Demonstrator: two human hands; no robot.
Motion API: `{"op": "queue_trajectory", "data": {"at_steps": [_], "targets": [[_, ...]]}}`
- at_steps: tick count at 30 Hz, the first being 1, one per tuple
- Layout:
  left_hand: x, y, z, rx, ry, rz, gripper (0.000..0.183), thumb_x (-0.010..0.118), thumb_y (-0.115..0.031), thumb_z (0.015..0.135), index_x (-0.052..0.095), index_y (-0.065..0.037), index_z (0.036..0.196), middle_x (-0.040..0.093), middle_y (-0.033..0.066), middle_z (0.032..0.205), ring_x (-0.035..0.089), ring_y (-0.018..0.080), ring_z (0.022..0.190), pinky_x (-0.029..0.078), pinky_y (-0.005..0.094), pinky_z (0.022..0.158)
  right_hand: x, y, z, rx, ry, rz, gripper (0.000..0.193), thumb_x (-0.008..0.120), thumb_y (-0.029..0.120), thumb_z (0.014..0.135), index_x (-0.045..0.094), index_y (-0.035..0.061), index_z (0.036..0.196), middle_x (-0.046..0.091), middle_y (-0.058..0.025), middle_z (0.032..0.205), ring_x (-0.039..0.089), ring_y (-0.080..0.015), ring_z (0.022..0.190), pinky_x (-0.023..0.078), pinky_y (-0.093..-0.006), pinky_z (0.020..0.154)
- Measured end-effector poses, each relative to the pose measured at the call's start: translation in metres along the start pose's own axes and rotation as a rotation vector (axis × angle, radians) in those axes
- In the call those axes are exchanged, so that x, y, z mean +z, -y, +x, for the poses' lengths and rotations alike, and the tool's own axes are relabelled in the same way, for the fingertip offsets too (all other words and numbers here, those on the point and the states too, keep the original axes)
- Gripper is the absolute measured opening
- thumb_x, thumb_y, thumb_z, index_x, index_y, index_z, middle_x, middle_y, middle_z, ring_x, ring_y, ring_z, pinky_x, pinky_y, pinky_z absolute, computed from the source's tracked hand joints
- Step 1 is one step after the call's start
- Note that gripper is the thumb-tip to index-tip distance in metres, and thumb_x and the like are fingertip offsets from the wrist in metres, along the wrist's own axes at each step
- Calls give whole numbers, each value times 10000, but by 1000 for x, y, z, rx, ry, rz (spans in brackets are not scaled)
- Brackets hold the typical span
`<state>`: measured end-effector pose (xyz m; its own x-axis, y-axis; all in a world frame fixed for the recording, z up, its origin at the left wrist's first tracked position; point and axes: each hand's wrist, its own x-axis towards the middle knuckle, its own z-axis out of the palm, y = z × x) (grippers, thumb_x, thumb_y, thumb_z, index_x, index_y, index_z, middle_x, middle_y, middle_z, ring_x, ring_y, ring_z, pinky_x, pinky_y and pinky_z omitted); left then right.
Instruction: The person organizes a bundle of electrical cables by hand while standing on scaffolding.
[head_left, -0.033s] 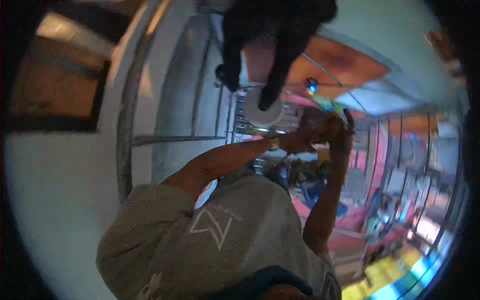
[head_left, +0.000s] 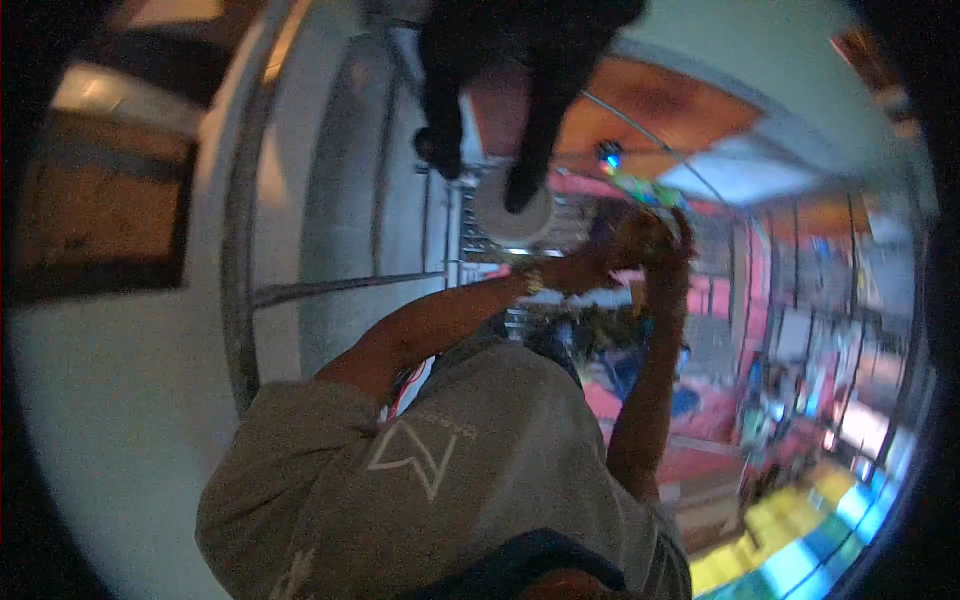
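Ahead of my chest, both arms reach forward and the hands meet. My left hand (head_left: 612, 246), with a pale bracelet (head_left: 530, 282) at its wrist, has curled fingers. Close against it on the right is my right hand (head_left: 668, 250), its fingers bent inward too. Dim light and blur hide what is between them. A bright green, shiny thing (head_left: 645, 190) shows just beyond the fingertips; whether they touch it I cannot tell. To the left of the hands is a round, whitish object (head_left: 515, 215), partly covered by a dark shape.
A large black shape (head_left: 515, 60) with two long parts hangs down at the top. Metal rails (head_left: 345, 287) run along a pale wall on the left. An orange panel (head_left: 630, 110) stretches beyond the hands; pink surfaces and mixed clutter (head_left: 770, 410) lie to the right.
The whole view has shifted slightly, so most surroundings sit a little farther left. My hands stay together, with no clear change in their grip.
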<state>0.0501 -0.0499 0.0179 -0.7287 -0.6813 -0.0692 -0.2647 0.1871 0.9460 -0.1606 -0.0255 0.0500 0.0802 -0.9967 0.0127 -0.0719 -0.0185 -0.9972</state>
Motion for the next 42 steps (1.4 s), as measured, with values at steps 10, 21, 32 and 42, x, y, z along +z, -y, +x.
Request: {"op": "queue_trajectory", "data": {"at_steps": [10, 21, 32, 42], "targets": [[-36, -5, 27, -270, -192, -923, 310, 692, -364, 975, 596, -99, 845, 513, -9, 581, 521, 152, 453, 453, 315, 446, 100, -53, -123, -21, -126, -493, 642, 769, 234, 901, 478, 75, 1451, 588, -185, 1307, 550, -410, 1219, 473, -496, 992], [-29, -24, 52, -366, -164, -1154, 479, 695, -483, 961, 464, -176, 674, 430, -22, 567, 503, 148, 482, 459, 330, 498, 43, -75, -175, 308, -128, -175, 331, 655, 315, 1001, 650, 13, 1138, 660, -136, 1004, 635, -281, 938, 509, -404, 844], [61, -22, 57, 955, 106, 838, 557, 694, -489, 924, 586, -144, 1348, 698, 200, 889, 705, 319, 791, 533, 449, 596, -73, -31, -174, 253, -537, 156, 229, 597, 270, 1021, 677, 57, 1051, 650, -26, 859, 634, -175, 776, 509, -363, 739], [127, -82, 54, -161, 555, 119, 562, 869, -468, 788, 697, -72, 1147, 714, 63, 825, 635, 125, 574, 510, 302, 516, -54, -17, -142, 107, -899, 1096, 315, 513, 253, 1030, 642, 19, 1196, 706, -122, 1079, 708, -264, 906, 604, -426, 796]]}}
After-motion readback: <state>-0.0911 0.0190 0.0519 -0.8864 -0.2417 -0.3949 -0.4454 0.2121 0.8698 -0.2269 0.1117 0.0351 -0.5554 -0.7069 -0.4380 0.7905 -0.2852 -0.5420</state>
